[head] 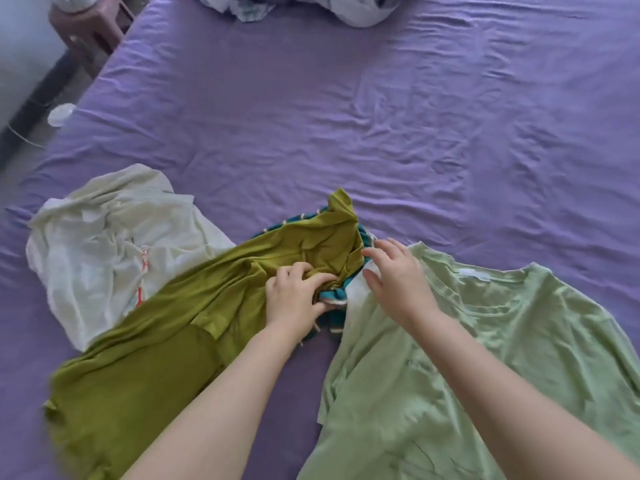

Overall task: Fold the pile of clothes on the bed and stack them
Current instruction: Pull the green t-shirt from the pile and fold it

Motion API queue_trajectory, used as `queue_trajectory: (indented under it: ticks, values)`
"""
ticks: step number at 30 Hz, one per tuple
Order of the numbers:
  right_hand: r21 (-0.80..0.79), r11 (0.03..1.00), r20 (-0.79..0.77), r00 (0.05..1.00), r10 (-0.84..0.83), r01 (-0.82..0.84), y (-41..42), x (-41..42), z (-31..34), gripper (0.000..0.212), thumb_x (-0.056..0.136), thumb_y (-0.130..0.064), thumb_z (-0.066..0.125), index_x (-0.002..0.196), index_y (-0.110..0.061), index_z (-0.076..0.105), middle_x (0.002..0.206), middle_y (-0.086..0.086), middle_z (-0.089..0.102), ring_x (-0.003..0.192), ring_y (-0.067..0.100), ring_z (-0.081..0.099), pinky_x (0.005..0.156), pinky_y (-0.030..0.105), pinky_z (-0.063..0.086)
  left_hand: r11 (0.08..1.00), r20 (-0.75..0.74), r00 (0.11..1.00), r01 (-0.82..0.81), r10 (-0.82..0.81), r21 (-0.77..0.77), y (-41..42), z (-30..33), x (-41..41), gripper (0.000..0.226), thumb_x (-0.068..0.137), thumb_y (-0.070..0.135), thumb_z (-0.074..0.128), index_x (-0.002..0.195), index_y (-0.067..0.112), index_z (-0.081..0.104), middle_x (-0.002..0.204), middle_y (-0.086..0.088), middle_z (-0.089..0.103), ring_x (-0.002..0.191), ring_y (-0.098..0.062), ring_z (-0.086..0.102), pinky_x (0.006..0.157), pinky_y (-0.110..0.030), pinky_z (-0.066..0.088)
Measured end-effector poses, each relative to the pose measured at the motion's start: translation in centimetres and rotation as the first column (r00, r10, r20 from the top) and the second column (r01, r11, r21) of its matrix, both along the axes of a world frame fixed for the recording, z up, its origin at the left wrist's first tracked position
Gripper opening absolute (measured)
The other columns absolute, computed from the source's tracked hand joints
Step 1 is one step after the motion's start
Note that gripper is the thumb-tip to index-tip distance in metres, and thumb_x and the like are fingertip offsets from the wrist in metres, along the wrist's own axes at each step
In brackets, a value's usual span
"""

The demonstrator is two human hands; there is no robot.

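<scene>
Purple wrinkled bedsheet (398, 109) stretches out ahead of me, and the pile I have to fold sits at its near edge. At the middle lies a crumpled olive-green jersey garment (166, 327), with a teal knit piece with pale stripes (334, 296) tangled under its bunched top. My left hand (294, 296) has its fingers curled into that olive bunch, gripping it. My right hand (398, 278) hovers with fingers spread and loose, holding nothing, over the sleeve of a pale green cotton T-shirt (502, 341) lying mostly flat to the right. A rumpled cream-white thin top (104, 251) lies to the left, touching the olive one. Far off, I think, more crumpled pale fabric (346, 8) waits. If I lift the olive garment now, the teal piece may snag and drag along, mussing the T-shirt beside it.
</scene>
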State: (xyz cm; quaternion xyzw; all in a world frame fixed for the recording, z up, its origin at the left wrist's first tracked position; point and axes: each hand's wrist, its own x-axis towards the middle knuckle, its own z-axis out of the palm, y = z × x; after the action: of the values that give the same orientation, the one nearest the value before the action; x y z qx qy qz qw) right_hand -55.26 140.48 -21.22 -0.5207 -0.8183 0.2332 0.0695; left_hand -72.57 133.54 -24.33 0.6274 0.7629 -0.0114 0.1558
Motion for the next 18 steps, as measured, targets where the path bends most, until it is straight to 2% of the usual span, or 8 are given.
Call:
queue_trajectory:
  ticks: [3,5,7,9,11,13,16,18]
  values:
    - [0.000,1.000,-0.038,0.999,-0.006,0.006,-0.8,-0.7,0.2,0.034,0.091,-0.014,0.057,0.125,-0.011,0.059,0.133,0.008,0.055,0.134,0.029,0.036,0.109,0.040,0.026,0.999,0.122,0.991,0.049,-0.047,-0.011,1.1,0.7,-1.2,0.024,0.087,0.046,0.060,0.109,0.036,0.065,0.109,0.008,0.055,0.108,-0.018,0.044,0.088,-0.035,0.036]
    - [-0.022,1.000,-0.034,0.999,0.011,-0.012,-1.4,-1.0,0.5,0.035,0.092,-0.015,0.057,0.126,-0.012,0.059,0.134,0.006,0.054,0.135,0.028,0.034,0.111,0.041,0.026,0.997,0.308,0.951,0.059,-0.040,-0.051,1.1,1.9,-2.2,0.023,0.087,0.042,0.062,0.104,0.028,0.069,0.098,0.005,0.057,0.101,-0.018,0.049,0.085,-0.033,0.040]
    - [-0.028,0.999,-0.041,0.999,0.019,-0.020,-2.0,-1.3,1.2,0.036,0.092,-0.017,0.058,0.128,-0.014,0.057,0.135,0.004,0.053,0.136,0.026,0.033,0.112,0.042,0.026,0.995,0.554,0.830,-0.009,0.064,-0.102,0.1,3.8,-4.0,0.019,0.083,0.042,0.068,0.094,0.026,0.070,0.089,0.008,0.059,0.091,-0.014,0.055,0.075,-0.026,0.041]
    - [-0.002,1.000,-0.097,0.995,0.024,-0.025,-2.5,-1.8,2.1,0.036,0.090,-0.017,0.062,0.126,-0.012,0.059,0.133,0.005,0.056,0.134,0.028,0.037,0.110,0.043,0.029,0.983,0.707,0.684,-0.110,0.180,-0.144,-1.7,6.2,-6.5,0.016,0.079,0.047,0.071,0.084,0.032,0.069,0.083,0.013,0.064,0.079,-0.004,0.057,0.068,-0.018,0.041]
    - [0.042,0.999,-0.172,0.985,0.032,-0.025,-3.2,-2.6,3.1,0.035,0.087,-0.014,0.066,0.122,-0.008,0.062,0.127,0.009,0.060,0.129,0.032,0.044,0.109,0.046,0.033,0.964,0.762,0.599,-0.235,0.245,-0.125,-3.9,8.9,-9.4,0.020,0.074,0.052,0.071,0.078,0.033,0.069,0.076,0.016,0.066,0.069,0.002,0.056,0.064,-0.010,0.040]
    - [0.081,0.997,-0.232,0.972,0.034,-0.016,-3.8,-3.5,4.0,0.034,0.084,-0.009,0.069,0.117,-0.004,0.064,0.121,0.011,0.063,0.124,0.035,0.049,0.106,0.047,0.036,0.920,0.760,0.569,-0.380,0.313,-0.094,-5.9,11.6,-12.3,0.024,0.068,0.057,0.069,0.075,0.034,0.068,0.068,0.018,0.064,0.063,0.005,0.054,0.061,-0.008,0.039]
    - [0.076,0.997,-0.270,0.963,0.026,-0.006,-4.7,-4.6,4.9,0.032,0.083,-0.004,0.070,0.115,-0.001,0.065,0.118,0.013,0.064,0.120,0.036,0.052,0.105,0.046,0.037,0.843,0.711,0.594,-0.537,0.375,0.004,-8.3,14.6,-16.1,0.027,0.067,0.053,0.069,0.073,0.027,0.067,0.068,0.016,0.064,0.064,0.006,0.054,0.063,-0.008,0.040]
    - [0.047,0.999,-0.287,0.958,0.025,-0.012,-5.3,-4.9,5.2,0.032,0.083,-0.001,0.068,0.114,0.001,0.065,0.117,0.015,0.064,0.118,0.036,0.053,0.104,0.047,0.039,0.799,0.654,0.625,-0.599,0.426,0.052,-9.5,15.7,-18.0,0.029,0.072,0.050,0.070,0.074,0.022,0.067,0.073,0.008,0.065,0.070,-0.003,0.056,0.066,-0.018,0.043]
